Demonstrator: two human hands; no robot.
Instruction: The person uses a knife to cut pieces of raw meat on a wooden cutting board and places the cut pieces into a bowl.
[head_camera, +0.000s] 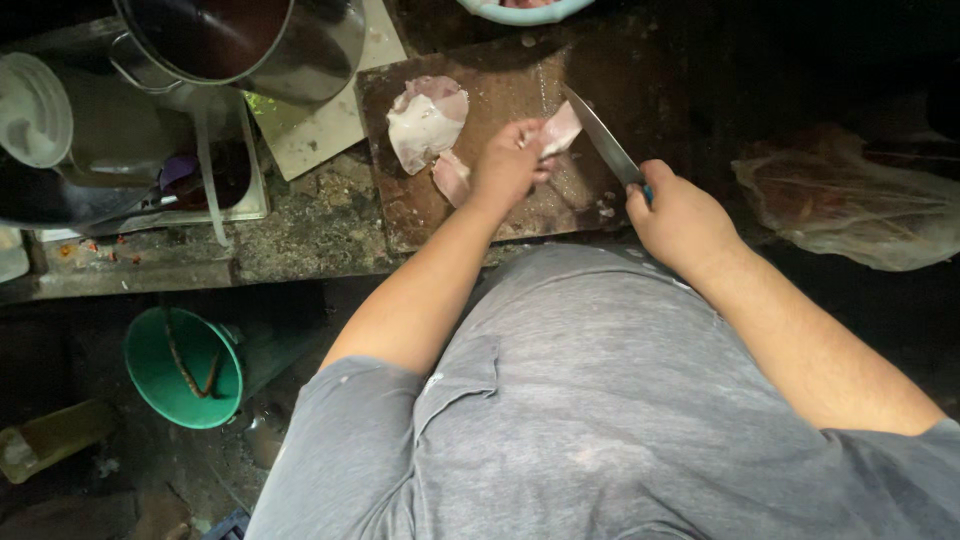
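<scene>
On the board's far right part: a pale pink strip of meat (561, 128) lies pinned, its long axis running from the near left up toward the far right corner.
Cutting board (480, 210): dark brown wood, wet and stained, set on a rough stone counter (300, 225).
Left hand (510, 165): fingers curled together and clamped on the near end of the strip, pressing it to the board; this hand is the one on the meat.
Right hand (680, 215): closed tight around the blue handle of a knife (603, 140), near the board's right edge.
Knife against meat: the blade slants up and left from the right hand, its tip at the strip's far end, lying just beside the strip on its right and close to parallel with it.
Other meat (425, 125): larger pale pieces rest near the board's far left corner, apart from both hands.
Nearby: a steel pot (300, 50) beyond the counter's left part, a green bucket (160, 375) on the floor, a plastic bag (860, 205) to the right.
</scene>
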